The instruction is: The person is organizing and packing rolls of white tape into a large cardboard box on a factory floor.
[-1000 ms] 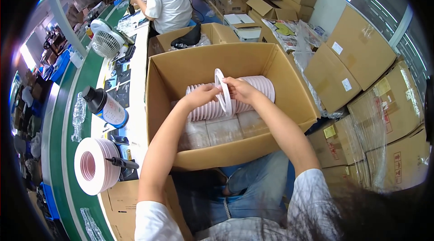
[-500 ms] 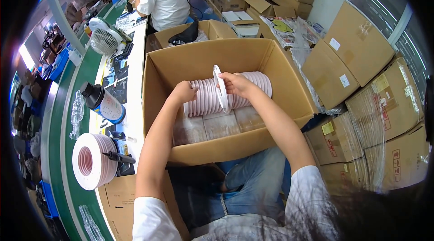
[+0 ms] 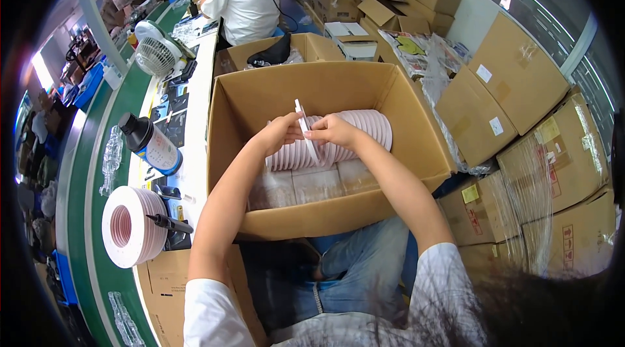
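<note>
Brown carton (image 3: 260,90) around a held white ring (image 3: 303,124)

The smooth cardboard carton holds a ribbed row of pale discs (image 3: 372,124). From the ring, a stack of pinkish-white rings (image 3: 133,226) sits on the tabletop (image 3: 200,93) at eight o'clock, a dark-capped bottle (image 3: 159,148) (its printed label white and blue) at nine. The right hand (image 3: 335,131) has its grip pinched on the thin, tilted ring above the row; the left hand (image 3: 280,135), at nine o'clock, reaches it, though I cannot tell whether that grip is closed.

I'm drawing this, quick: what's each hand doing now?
Left hand: at the white ring; can't tell if gripping.
Right hand: closed, holding that ring.
</note>
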Motion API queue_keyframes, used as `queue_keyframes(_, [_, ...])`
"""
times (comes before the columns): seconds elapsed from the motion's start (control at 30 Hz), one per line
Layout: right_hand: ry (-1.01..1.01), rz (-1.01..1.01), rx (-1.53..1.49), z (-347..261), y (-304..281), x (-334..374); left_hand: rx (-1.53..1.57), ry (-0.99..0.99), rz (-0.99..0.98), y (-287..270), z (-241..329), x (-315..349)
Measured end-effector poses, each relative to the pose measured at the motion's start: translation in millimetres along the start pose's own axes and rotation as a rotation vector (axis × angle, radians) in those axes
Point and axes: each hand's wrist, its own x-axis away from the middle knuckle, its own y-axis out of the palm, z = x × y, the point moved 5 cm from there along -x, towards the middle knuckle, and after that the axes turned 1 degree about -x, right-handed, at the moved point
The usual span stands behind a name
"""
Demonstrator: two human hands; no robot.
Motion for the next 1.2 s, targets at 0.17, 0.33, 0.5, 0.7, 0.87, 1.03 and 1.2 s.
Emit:
queue_keyframes(0.17, [-0.015,0.023,-0.011,-5.4,0.1,0.7,0.092,0.047,-0.018,-8.0,3.6,1.8])
queue_keyframes(0.33, [-0.009,-0.033,-0.105,-7.0,-1.2,2.0,0.063,0.1,-0.016,-8.1,14.0,8.2])
queue_keyframes(0.5, [-0.032,-0.052,-0.129,-5.9,-4.9,1.6,0.068,0.121,-0.006,-8.8,16.3,9.2])
queue_keyframes(0.7, [-0.022,-0.055,-0.225,-4.2,-9.2,0.0,0.058,0.13,-0.025,-10.6,13.0,3.8])
queue_keyframes(0.87, [-0.01,-0.033,-0.275,-2.7,-8.9,1.5,0.093,0.123,-0.044,-9.8,11.7,3.7])
queue_keyframes(1.03, [0.026,0.017,-0.271,-4.8,-13.5,2.7,0.092,0.075,-0.009,-6.7,15.8,8.8])
queue_keyframes(1.2, [0.007,0.047,-0.263,-4.0,-13.2,2.6,0.08,0.059,0.008,-6.4,12.8,8.5])
